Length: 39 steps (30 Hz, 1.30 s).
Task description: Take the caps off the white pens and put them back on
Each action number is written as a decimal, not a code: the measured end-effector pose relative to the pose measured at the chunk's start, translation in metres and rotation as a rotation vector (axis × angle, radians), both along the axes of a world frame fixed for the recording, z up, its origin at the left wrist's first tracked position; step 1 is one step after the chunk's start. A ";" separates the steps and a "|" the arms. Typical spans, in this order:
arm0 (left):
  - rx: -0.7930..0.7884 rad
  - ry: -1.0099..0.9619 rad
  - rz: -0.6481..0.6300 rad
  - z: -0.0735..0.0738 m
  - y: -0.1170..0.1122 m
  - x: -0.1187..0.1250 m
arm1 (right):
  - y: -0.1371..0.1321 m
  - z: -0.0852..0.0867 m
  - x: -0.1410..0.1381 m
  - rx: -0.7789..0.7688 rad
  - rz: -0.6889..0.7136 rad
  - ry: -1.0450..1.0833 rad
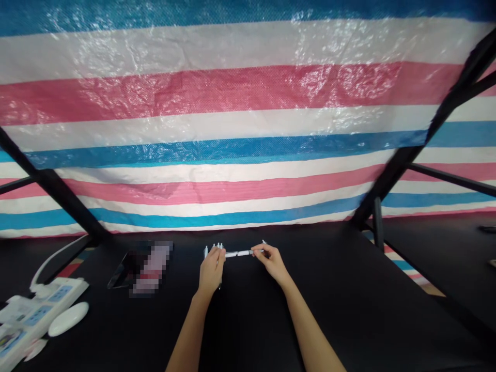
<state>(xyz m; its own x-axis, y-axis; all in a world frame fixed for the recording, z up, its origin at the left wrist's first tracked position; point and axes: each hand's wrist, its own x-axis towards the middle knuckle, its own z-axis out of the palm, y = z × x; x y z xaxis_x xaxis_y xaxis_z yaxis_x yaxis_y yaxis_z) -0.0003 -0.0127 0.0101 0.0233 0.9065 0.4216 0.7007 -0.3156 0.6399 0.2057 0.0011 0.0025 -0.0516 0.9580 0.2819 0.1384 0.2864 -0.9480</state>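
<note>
White pen (238, 253): slim barrel, lying roughly level between the two hands, low centre of frame, above the black surface (333, 294). Whether it touches the surface cannot be told.

Left hand (211, 271): clenched around a bunch of white pens (214, 249). At least four ends stand above the fingers; exact count cannot be told. A thin dark tip (220, 286) shows below the fist. One end of the level barrel runs into this bunch, at the thumb side.

Right hand (272, 262): grasping the other end of the barrel, fingers (257, 250) wrapped over it. A short white end (264, 242) sticks up just past these fingers; whether it belongs to a second pen cannot be told. The two hands are close together, with only the barrel's bare stretch between them. Both forearms enter from the bottom edge, bare.

Lower left of frame: white power strip (39, 315) lying at an angle, with a white plug seated in its sockets and a white cable (48, 261) curving up from it. White computer mouse (68, 319) just beside the strip.

Left of the hands, well apart from them: dark flat device (120, 269), likely a phone, partly covered by a pixelated patch.

Upper frame: striped blue, white and pink woven tarpaulin (232, 103). Black metal struts (403, 165) cross it diagonally at right, with matching struts at left.
</note>
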 end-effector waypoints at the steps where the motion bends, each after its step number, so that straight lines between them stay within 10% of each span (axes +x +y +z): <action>1: 0.001 -0.029 -0.011 0.000 0.001 -0.002 | 0.001 -0.001 0.002 -0.013 -0.019 0.015; 14: 0.067 -0.291 -0.099 -0.008 0.007 -0.004 | 0.003 -0.005 0.010 -0.045 -0.082 0.101; 39: 0.073 -0.186 -0.102 -0.007 0.007 -0.010 | 0.000 0.002 0.006 -0.060 -0.077 0.060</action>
<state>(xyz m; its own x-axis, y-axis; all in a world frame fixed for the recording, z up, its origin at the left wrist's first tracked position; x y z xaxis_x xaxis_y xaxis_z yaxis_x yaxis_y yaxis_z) -0.0102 -0.0055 0.0033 0.0287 0.8703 0.4917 0.5346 -0.4290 0.7281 0.2114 0.0007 0.0048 0.0376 0.9738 0.2241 0.1007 0.2194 -0.9704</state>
